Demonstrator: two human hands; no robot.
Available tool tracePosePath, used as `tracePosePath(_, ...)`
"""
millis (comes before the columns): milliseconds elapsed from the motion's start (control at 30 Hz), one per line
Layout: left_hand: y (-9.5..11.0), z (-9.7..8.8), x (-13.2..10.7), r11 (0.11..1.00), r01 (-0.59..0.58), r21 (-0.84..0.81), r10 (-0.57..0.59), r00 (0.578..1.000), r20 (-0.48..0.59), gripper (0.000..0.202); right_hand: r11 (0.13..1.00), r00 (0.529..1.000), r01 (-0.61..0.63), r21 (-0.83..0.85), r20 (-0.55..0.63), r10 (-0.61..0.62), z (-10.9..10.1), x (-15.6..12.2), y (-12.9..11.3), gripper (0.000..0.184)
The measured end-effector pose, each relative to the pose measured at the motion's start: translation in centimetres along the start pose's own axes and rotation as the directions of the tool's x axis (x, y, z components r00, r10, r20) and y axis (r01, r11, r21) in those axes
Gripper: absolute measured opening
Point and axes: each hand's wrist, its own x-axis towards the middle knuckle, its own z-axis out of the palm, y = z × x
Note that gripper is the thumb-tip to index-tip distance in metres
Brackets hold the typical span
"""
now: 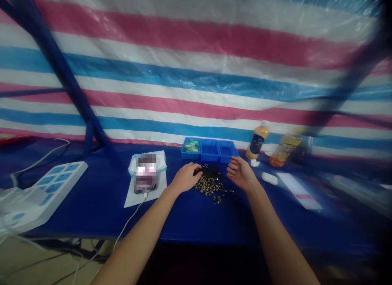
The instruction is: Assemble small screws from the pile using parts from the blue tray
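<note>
I see the loose heap of small brass-coloured metal pieces (210, 186) just below frame centre, trailing lower-right from my nearer, half-curled left hand (186, 177); my curled right hand (240, 173) stands apart, either's hold untellable.

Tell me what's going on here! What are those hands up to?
A person is at a blue table with a loose pile of small brass-coloured pieces between their bare hands. The left hand reaches to the pile's edge. The right hand is on the other side, fingers curled; I can't tell if it holds anything. Just beyond the pile stand three blue trays, and the left one holds green packets.
</note>
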Motion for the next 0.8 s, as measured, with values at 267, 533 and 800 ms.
tracePosePath(267, 0.0, -0.1, 0.0, 1.000, -0.005, -0.004, 0.005, 1.000, 0.010, 0.029, 0.999, 0.982, 0.033, 0.010, -0.185, -0.031, -0.4, 0.5, 0.2, 0.038)
tracePosePath(533, 0.3, -0.4, 0.0, 1.000, -0.004, 0.008, 0.003, 1.000, 0.027, 0.034, 0.339, 0.872, -0.007, -0.941, -0.172, -0.458, -1.6, 1.4, 1.7, 0.021)
tracePosePath(800, 0.0, -0.1, 0.0, 1.000, -0.019, 0.004, 0.019, 0.999, 0.025, 0.032, -0.030, 0.965, 0.019, -0.999, 0.027, -0.261, -1.9, 1.5, 2.6, 0.026)
